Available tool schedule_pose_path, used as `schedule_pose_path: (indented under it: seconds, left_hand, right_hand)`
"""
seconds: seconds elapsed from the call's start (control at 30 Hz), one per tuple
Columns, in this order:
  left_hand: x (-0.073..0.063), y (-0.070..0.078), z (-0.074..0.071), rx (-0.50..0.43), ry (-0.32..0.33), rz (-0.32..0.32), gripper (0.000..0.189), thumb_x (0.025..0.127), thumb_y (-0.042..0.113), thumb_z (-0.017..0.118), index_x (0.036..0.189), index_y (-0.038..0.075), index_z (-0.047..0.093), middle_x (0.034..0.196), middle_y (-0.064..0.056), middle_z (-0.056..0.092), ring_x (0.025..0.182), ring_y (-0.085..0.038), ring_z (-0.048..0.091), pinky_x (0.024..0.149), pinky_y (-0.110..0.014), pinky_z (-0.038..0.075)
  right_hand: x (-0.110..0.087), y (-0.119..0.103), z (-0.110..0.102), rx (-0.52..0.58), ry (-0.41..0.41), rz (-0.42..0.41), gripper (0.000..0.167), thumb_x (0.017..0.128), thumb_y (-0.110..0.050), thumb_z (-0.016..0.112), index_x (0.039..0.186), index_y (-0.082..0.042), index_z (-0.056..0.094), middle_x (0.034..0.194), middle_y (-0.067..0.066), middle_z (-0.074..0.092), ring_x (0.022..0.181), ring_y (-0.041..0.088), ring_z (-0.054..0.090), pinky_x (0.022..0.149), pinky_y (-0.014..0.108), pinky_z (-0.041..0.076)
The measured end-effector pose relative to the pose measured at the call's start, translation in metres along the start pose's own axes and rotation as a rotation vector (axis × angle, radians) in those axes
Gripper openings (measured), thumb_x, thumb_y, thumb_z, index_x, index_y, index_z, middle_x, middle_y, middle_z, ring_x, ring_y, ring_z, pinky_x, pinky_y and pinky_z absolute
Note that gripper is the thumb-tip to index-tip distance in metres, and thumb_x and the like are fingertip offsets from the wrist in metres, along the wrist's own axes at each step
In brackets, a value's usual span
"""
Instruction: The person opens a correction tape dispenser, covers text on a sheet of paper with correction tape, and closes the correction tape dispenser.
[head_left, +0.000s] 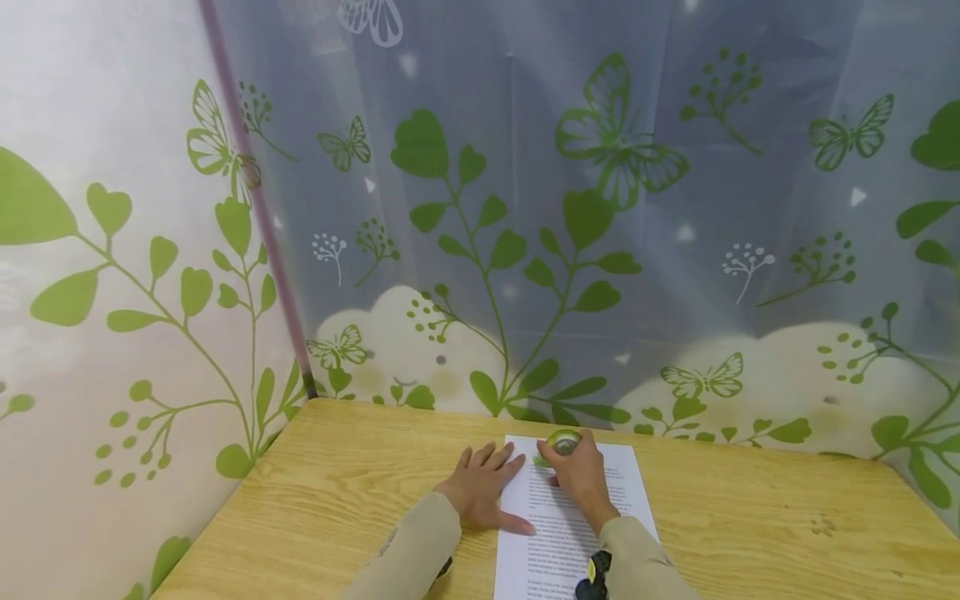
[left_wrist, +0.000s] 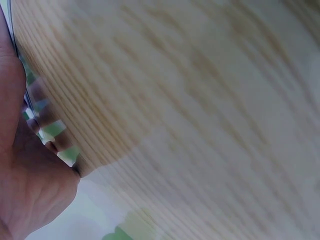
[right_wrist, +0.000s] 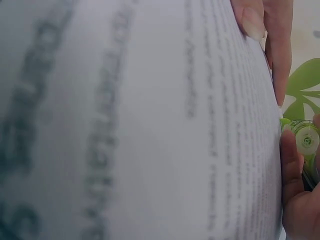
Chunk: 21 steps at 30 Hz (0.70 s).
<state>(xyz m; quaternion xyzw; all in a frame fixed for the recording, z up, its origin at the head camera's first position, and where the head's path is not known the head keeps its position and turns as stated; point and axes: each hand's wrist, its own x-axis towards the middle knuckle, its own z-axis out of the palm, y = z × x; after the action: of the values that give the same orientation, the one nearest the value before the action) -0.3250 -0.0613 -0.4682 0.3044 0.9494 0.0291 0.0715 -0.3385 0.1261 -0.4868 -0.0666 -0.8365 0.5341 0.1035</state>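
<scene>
Fingers of the left hand (head_left: pixel 480 493) spread, lying across table and sheet edge, thumb and index over the paper; right hand (head_left: pixel 583 477) pinches a round green clear-cased gadget (head_left: pixel 564 440) between thumb and fingers. Largest to smallest: backdrop (head_left: pixel 510 250), blue-grey and pale, printed with green leaves, butterflies and clouds, behind the table. Only head view gets it whole; wrist views catch scraps. Next, wood-grain table (head_left: pixel 360 483), which fills most of left wrist view, with that hand cut off at the left edge, so finger spread reads from head only. Then the printed sheet (head_left: pixel 558 546), on the table under both hands, lower end out of frame. Right wrist view is mostly its text, blurred and running sideways, big enough to pick out letters; in head it's just grey lines. Light sleeves (head_left: pixel 416 537) on both arms, black-and-yellow item (head_left: pixel 594 575) at the right cuff. Gadget is at the sheet's far end; right wrist view adds its pale round hub (right_wrist: pixel 307 140). Can't tell whether its tip touches paper.
</scene>
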Motion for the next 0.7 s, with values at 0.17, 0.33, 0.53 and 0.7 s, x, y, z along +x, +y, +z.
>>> schedule_pose_path:
  seconds: [0.17,0.33,0.53,0.7]
  left_hand:
    - [0.0000,-0.0005,-0.0002,-0.012,0.003,0.004,0.104,0.073,0.082,0.048,0.154,0.023,0.020,0.158,-0.004,0.014,0.142,-0.031,0.015,0.111,-0.055,0.014]
    - [-0.0004,-0.0006,-0.0003,-0.013,0.010,0.010,0.104,0.074,0.082,0.048,0.154,0.022,0.021,0.158,-0.005,0.015,0.142,-0.032,0.016,0.110,-0.056,0.015]
    - [-0.0006,-0.0002,-0.0009,0.005,0.009,0.005,0.104,0.073,0.083,0.047,0.154,0.023,0.021,0.158,-0.005,0.015,0.142,-0.032,0.017,0.111,-0.055,0.016]
    - [-0.0009,-0.0001,-0.0014,0.006,0.006,0.004,0.104,0.073,0.083,0.046,0.154,0.023,0.020,0.158,-0.004,0.015,0.142,-0.031,0.016,0.111,-0.054,0.015]
  right_hand:
    - [-0.0004,-0.0008,-0.0016,-0.007,-0.007,0.007,0.066,0.084,-0.030,0.074,0.124,0.009,0.038,0.092,0.022,0.062,0.043,0.015,0.060,0.046,0.029,0.051]
    - [-0.0004,-0.0003,-0.0022,-0.022,-0.008,0.006,0.065,0.085,-0.031,0.074,0.125,0.007,0.039,0.091,0.019,0.062,0.043,0.015,0.058,0.047,0.029,0.050]
    - [0.0013,0.0021,-0.0027,-0.032,0.010,0.009,0.063,0.084,-0.030,0.074,0.123,0.005,0.040,0.092,0.020,0.062,0.043,0.014,0.058,0.047,0.028,0.050]
    - [0.0022,0.0036,-0.0042,-0.062,0.008,0.002,0.064,0.083,-0.031,0.075,0.123,0.005,0.041,0.094,0.021,0.061,0.045,0.014,0.057,0.047,0.028,0.050]
